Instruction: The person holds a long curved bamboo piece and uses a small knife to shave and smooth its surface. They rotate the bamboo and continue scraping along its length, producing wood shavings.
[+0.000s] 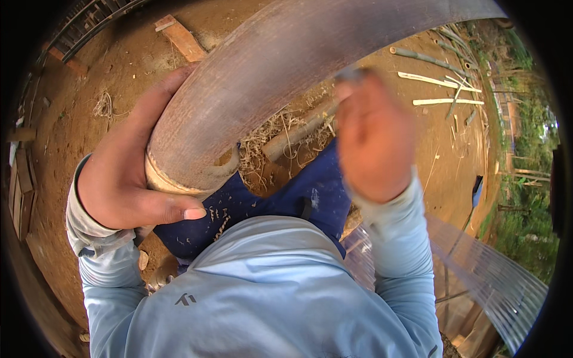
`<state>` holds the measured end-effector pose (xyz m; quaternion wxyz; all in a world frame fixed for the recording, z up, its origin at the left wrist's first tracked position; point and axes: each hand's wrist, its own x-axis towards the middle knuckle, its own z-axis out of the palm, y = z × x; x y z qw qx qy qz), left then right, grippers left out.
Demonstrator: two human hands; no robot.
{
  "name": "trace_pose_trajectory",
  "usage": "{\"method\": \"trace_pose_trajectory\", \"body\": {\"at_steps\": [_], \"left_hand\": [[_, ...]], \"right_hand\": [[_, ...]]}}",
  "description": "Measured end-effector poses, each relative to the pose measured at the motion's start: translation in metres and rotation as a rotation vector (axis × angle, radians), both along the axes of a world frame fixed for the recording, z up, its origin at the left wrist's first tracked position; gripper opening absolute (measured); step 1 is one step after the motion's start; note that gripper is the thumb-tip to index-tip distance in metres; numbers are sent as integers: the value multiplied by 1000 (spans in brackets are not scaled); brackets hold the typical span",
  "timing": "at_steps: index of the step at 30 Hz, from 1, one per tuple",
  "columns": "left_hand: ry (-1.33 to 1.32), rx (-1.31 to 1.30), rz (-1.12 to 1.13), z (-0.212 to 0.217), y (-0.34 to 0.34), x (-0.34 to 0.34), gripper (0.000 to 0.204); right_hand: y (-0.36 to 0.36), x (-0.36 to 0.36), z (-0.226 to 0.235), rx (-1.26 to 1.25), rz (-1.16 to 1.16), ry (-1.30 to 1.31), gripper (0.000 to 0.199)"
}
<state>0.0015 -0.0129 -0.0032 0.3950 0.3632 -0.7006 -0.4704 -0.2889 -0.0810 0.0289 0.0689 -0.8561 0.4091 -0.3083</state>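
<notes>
A thick brown bamboo pole (262, 77) slants from close in front of me up to the far right, its cut end pale and low over my lap. My left hand (128, 173) is wrapped around that near end, the thumb along its cut rim. On the pole's right side, my right hand (376, 137) is closed and blurred by motion. A small grey thing (351, 74) shows at its fingertips, touching or very close to the bamboo, too smeared to name. The hand hides the rest of it.
Curly shavings (268, 140) and a shorter bamboo piece (298, 134) lie on the earth floor between my knees. Beyond, at right, are pale split strips (439, 83) and green poles (430, 58). A reddish plank (181, 37) lies ahead; clear corrugated sheeting (495, 280) is at lower right.
</notes>
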Motion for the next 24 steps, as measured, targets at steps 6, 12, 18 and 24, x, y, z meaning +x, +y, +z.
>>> {"method": "trace_pose_trajectory", "body": {"at_steps": [6, 12, 18, 24], "left_hand": [[40, 73, 59, -3, 7, -1, 131], [0, -5, 29, -4, 2, 3, 131], [6, -7, 6, -3, 0, 1, 131], [31, 104, 87, -3, 6, -1, 131]], "right_hand": [[-8, 7, 10, 53, -69, -24, 15], [5, 6, -4, 31, 13, 9, 15], [12, 13, -14, 68, 46, -41, 14], [-4, 11, 3, 140, -16, -41, 14]]}}
